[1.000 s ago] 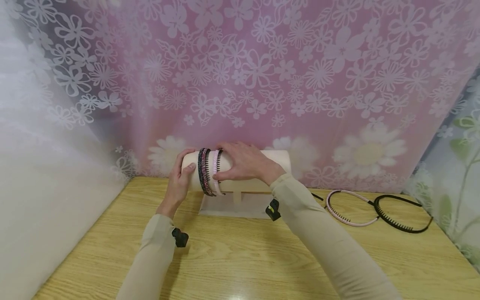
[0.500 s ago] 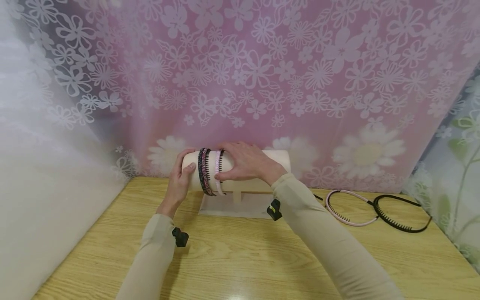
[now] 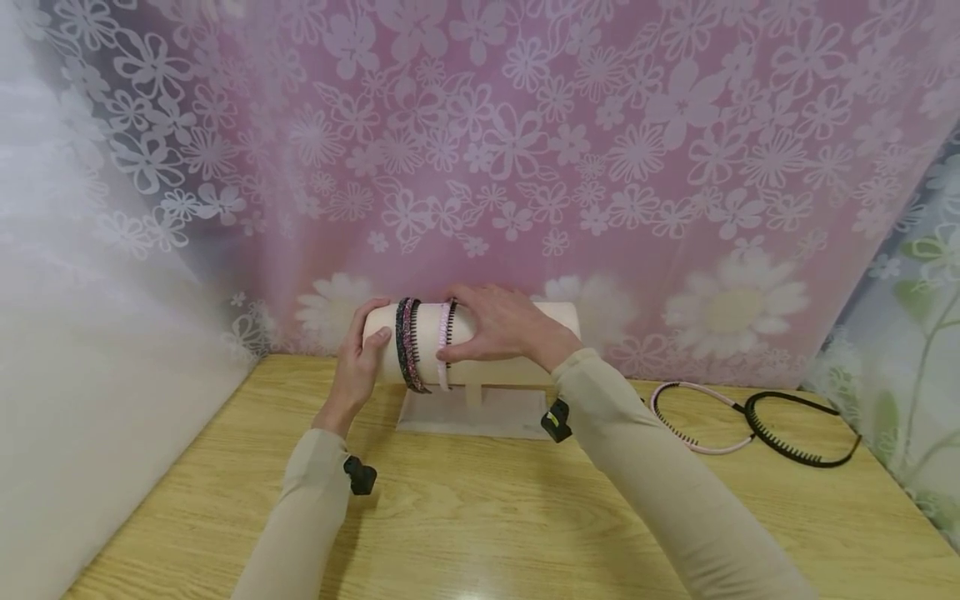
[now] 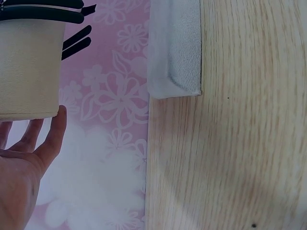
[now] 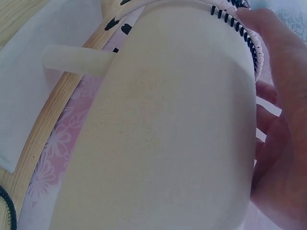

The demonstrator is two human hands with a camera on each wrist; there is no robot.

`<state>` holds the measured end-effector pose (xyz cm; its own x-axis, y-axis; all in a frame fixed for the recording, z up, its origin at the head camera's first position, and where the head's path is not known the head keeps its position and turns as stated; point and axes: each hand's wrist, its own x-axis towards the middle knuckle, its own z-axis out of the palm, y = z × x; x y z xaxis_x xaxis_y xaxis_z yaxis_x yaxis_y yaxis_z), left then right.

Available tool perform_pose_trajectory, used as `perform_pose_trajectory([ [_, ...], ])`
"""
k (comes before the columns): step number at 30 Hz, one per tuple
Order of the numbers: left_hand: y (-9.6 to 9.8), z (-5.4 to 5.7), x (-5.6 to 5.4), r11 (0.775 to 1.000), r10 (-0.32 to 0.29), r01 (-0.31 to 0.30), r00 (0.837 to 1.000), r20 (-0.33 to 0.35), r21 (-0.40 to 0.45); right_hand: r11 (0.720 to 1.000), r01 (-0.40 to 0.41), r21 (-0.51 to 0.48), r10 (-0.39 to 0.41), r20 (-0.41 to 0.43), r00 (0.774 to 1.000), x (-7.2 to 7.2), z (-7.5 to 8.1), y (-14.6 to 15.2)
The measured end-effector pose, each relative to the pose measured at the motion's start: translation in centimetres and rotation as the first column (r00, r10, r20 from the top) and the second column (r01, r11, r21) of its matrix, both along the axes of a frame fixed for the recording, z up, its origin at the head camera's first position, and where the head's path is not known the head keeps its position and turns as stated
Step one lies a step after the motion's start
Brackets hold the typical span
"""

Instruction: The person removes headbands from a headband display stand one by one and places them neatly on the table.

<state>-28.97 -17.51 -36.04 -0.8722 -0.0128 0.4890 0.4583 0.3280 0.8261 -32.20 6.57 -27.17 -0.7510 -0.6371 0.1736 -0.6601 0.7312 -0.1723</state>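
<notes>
Where the pale pink headband (image 3: 444, 360) fitted over the cream roll (image 3: 506, 372), the right hand (image 3: 504, 323) was the nearer one, its thumb touching the band's front and its other fingers bent over the roll toward the back. They seemed to pinch the band, though the head view hid most of the far fingertips. The band lay at the fingertips, leftward of the palm, and stood across the roll's long axis, which ran left to right; any shift of the band looked likely to depend on that crossing. At the roll's left end the left hand (image 3: 356, 371) gripped, thumb in front, fingers round the far side. Between that hand and the pale band sat two dark headbands (image 3: 407, 346) side by side, with bare roll showing before the pale one. A white base (image 3: 487, 421) carried the roll on the desk (image 3: 450, 508), and well to the right lay another pink headband (image 3: 720, 452) beside a black headband (image 3: 806, 459).
</notes>
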Motion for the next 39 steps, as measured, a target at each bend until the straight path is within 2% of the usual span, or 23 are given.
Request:
perform_pose_trajectory([
  [8, 0.0, -0.3, 0.0, 1.000, -0.012, 0.011, 1.000, 0.009, 0.021, 0.999, -0.022, -0.032, 0.023, 0.023, 0.999, 0.1, -0.3, 0.5],
  [19, 0.1, -0.3, 0.2, 1.000, -0.015, 0.015, 1.000, 0.004, 0.019, 0.999, -0.036, -0.038, 0.037, 0.013, 0.999, 0.1, -0.4, 0.9],
  [27, 0.1, -0.3, 0.0, 0.999, -0.022, 0.021, 1.000, 0.007, 0.048, 1.000, -0.014, -0.019, 0.015, 0.015, 1.000, 0.3, -0.3, 1.4],
  [39, 0.1, -0.2, -0.1, 0.999, -0.008, 0.008, 1.000, 0.004, 0.036, 1.000, -0.008, -0.005, 0.008, -0.014, 1.000, 0.3, -0.2, 2.4],
])
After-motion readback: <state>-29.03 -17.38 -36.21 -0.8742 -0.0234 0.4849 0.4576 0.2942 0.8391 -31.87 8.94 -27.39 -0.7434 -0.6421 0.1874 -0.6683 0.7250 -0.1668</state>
